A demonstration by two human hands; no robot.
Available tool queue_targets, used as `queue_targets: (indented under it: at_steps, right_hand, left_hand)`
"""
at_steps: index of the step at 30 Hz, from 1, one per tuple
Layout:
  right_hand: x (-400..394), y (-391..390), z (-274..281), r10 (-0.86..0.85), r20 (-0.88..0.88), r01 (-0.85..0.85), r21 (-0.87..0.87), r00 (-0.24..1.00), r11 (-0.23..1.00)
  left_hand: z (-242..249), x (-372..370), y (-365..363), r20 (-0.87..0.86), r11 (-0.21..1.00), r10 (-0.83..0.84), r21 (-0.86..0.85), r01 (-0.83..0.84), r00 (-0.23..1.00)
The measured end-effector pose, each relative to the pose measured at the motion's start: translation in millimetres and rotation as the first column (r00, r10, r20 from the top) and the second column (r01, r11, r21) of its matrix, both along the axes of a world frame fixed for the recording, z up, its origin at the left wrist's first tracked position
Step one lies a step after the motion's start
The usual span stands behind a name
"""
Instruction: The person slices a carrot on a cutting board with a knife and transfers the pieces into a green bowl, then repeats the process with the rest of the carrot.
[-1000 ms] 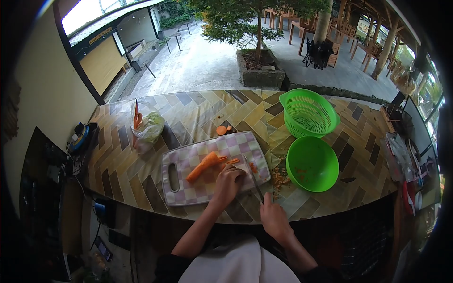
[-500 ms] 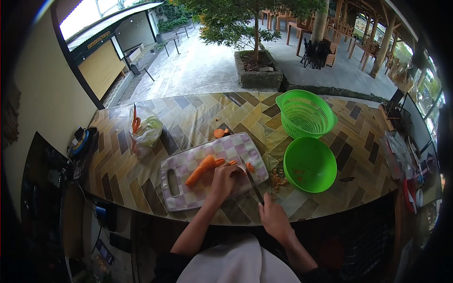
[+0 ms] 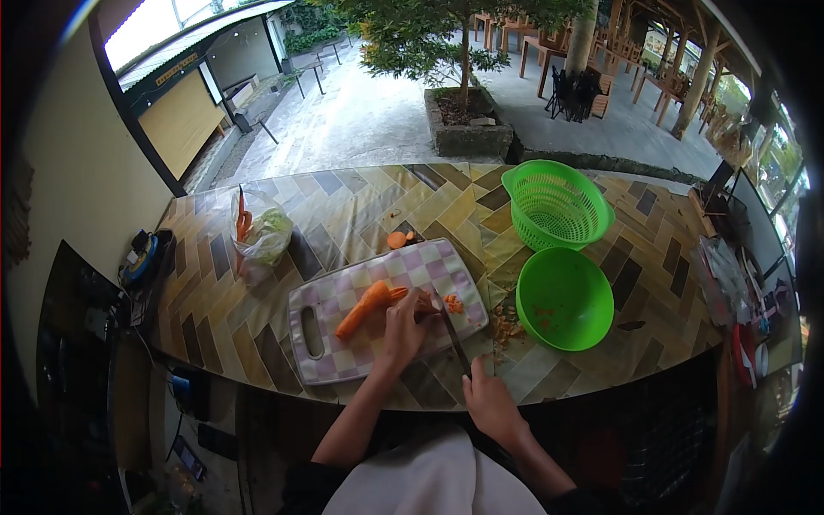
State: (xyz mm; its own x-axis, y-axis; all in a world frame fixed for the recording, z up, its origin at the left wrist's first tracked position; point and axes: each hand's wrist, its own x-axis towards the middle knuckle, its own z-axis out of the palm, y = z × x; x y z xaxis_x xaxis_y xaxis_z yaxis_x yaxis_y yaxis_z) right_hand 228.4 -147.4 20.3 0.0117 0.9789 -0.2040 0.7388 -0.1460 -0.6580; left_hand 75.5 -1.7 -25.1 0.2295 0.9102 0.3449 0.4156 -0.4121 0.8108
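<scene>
While left grip [image 3: 405,330] pinches carrot [image 3: 426,306] and right grip [image 3: 492,402] clamps knife [image 3: 451,330], bowl [image 3: 588,290] holds scraps [image 3: 546,317].

The carrot [image 3: 362,316] lies on the cutting board [image 3: 421,266], left of the bowl [image 3: 565,299].

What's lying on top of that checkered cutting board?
A carrot and small chopped orange bits lie on the cutting board. The left hand covers part; the knife in the right hand reaches over it. Whatever the left hand hides can't be seen.
</scene>
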Motion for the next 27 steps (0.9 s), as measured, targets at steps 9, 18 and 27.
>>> queue_targets:
  at_steps: [9,18,27]
  right_hand:
    - [-6,7,11,0.059,0.135,-0.047,-0.095,0.989,0.994]
    - [-5,3,7,0.028,0.203,-0.017,-0.053,0.979,0.998]
    - [7,8,-2,-0.081,0.116,0.065,0.132,0.990,0.989]
  left_hand:
    - [-2,1,6,0.043,0.999,-0.041,-0.018,0.042,0.998]
    - [-3,-1,3,0.015,0.999,-0.041,0.012,0.040,0.999]
    - [8,7,-1,0.113,0.996,0.014,-0.091,-0.004,0.994]
